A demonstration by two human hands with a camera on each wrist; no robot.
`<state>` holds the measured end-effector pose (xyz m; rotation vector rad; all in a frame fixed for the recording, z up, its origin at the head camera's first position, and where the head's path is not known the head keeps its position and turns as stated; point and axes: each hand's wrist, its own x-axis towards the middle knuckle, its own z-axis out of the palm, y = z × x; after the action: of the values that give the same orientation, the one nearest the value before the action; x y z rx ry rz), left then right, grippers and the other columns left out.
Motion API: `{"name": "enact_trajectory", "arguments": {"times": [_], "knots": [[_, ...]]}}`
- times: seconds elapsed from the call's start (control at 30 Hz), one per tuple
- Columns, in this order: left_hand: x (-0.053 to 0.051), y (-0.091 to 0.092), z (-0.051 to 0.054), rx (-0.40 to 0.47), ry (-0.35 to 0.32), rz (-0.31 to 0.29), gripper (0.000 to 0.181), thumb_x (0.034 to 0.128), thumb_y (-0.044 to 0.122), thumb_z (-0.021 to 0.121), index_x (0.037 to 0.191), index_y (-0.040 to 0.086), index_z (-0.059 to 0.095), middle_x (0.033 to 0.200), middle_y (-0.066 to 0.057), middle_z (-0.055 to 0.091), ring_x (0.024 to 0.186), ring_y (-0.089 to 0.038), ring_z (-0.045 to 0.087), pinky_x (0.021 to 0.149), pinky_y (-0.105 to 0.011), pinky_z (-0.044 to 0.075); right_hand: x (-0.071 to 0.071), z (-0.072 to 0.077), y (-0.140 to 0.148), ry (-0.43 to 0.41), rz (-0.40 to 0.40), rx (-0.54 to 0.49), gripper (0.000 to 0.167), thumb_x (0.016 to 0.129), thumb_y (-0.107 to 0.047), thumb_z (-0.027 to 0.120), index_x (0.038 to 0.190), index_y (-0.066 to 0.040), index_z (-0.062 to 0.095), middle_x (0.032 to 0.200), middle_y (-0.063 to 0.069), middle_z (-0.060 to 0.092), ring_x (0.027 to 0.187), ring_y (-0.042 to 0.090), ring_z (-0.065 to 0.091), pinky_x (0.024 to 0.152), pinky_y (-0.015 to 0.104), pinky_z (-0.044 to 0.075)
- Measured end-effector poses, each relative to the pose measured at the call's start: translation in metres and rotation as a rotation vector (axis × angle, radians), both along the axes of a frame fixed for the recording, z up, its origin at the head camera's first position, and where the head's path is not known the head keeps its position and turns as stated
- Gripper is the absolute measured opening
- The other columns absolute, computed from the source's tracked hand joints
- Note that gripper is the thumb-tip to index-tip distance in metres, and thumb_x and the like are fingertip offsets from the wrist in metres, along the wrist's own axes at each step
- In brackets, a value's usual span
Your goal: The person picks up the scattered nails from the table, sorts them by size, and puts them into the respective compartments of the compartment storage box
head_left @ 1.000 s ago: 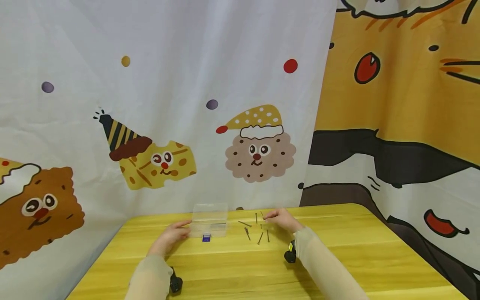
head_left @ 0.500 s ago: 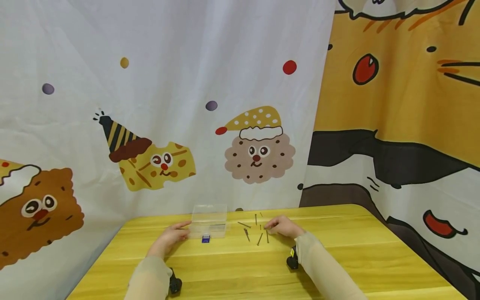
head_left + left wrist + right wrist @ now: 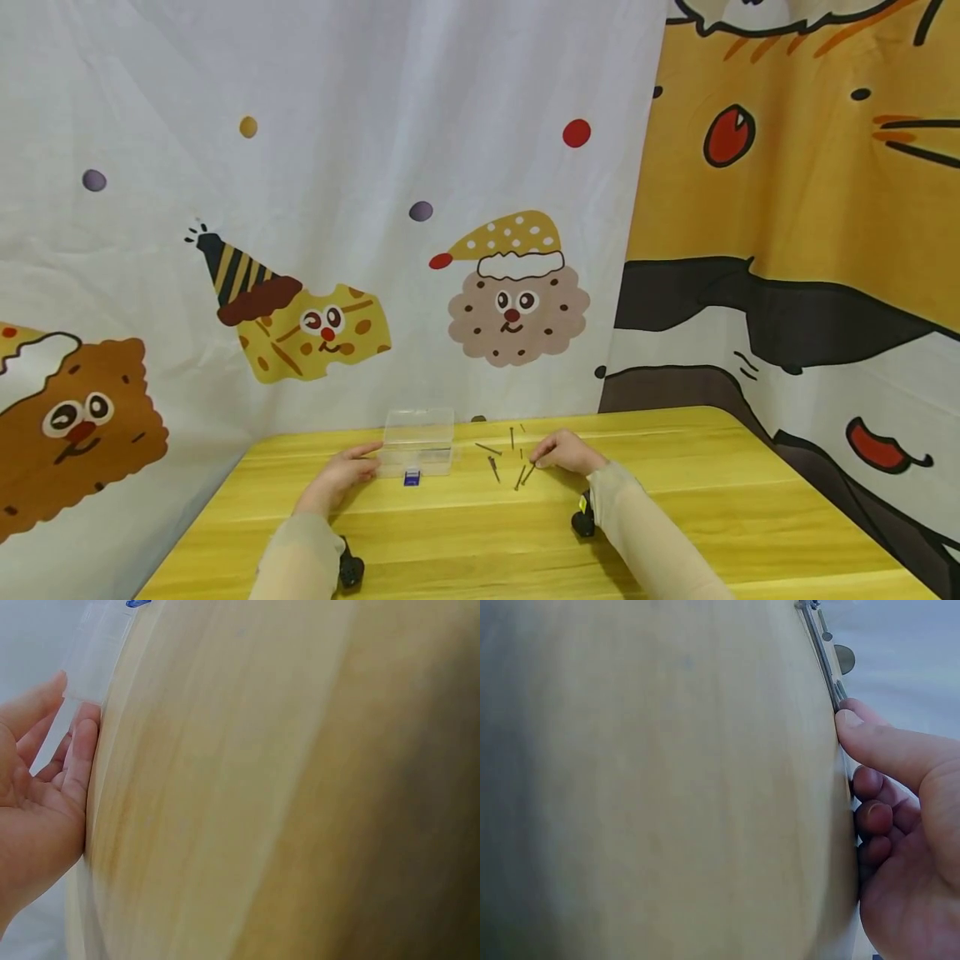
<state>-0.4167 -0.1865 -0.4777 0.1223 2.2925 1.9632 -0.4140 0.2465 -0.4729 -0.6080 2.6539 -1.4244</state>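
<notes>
A clear plastic box stands on the table with its lid raised at the back. My left hand touches the box's left end, thumb and fingers extended and spread apart. In the left wrist view, the thumb and fingertips meet the edge of the box. Between thumb and index finger, my right hand pinches a metal nail, which slants down toward the front. Several loose nails of different lengths, one of them a nail lying aslant, are scattered between box and right hand.
A small blue piece sits at the front of the box. The wooden table ends at the back against a printed cloth. Black wrist cameras hang beneath both sleeves.
My right hand has come forward and down from the far nails and now pinches a nail, whose lower end has swung left. The left hand stays at the box.
</notes>
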Motion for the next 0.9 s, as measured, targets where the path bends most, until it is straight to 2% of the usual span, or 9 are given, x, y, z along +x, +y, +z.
{"name": "enact_trajectory", "arguments": {"times": [0.2,0.37,0.5,0.63,0.9], "knots": [[0.003,0.000,-0.002,-0.005,0.002,-0.003,0.049,0.0917,0.001,0.062,0.138,-0.008,0.047,0.110,-0.016,0.061,0.080,-0.017,0.057,0.073,-0.028,0.050,0.003,0.000,-0.001,0.011,0.014,0.040,0.009,0.085,0.001,0.070,0.091,0.006,0.074,0.096,0.013,0.070,0.089,0.019,0.062,0.079,0.035,0.052],[0.004,0.000,-0.002,-0.010,0.002,0.007,0.049,0.0916,0.001,0.061,0.137,-0.009,0.048,0.119,-0.021,0.058,0.081,-0.016,0.057,0.074,-0.028,0.050,0.002,-0.001,0.000,0.013,0.043,0.066,0.009,0.087,0.000,0.068,0.093,0.006,0.072,0.095,0.011,0.070,0.086,0.016,0.060,0.077,0.032,0.050],[0.003,0.000,-0.002,-0.001,0.009,0.023,0.048,0.0908,0.000,0.062,0.136,-0.009,0.049,0.123,-0.024,0.056,0.081,-0.017,0.057,0.075,-0.029,0.050,0.002,0.005,-0.001,0.004,0.054,0.089,0.012,0.089,-0.002,0.066,0.097,0.007,0.070,0.095,0.011,0.068,0.082,0.015,0.056,0.073,0.032,0.048],[0.002,-0.002,-0.002,0.003,0.021,0.027,0.048,0.0906,-0.001,0.062,0.136,-0.008,0.050,0.124,-0.026,0.056,0.081,-0.018,0.058,0.076,-0.030,0.050,-0.002,0.009,-0.003,-0.008,0.070,0.123,0.015,0.092,-0.003,0.063,0.101,0.007,0.069,0.097,0.010,0.067,0.081,0.015,0.055,0.072,0.032,0.048],[0.003,0.000,0.001,0.006,0.018,0.012,0.047,0.0915,0.000,0.061,0.136,-0.009,0.049,0.116,-0.020,0.059,0.080,-0.018,0.056,0.075,-0.030,0.049,-0.009,0.006,0.001,-0.033,0.087,0.165,0.015,0.095,-0.007,0.061,0.101,0.003,0.070,0.096,0.005,0.066,0.080,0.015,0.052,0.072,0.030,0.045]]}}
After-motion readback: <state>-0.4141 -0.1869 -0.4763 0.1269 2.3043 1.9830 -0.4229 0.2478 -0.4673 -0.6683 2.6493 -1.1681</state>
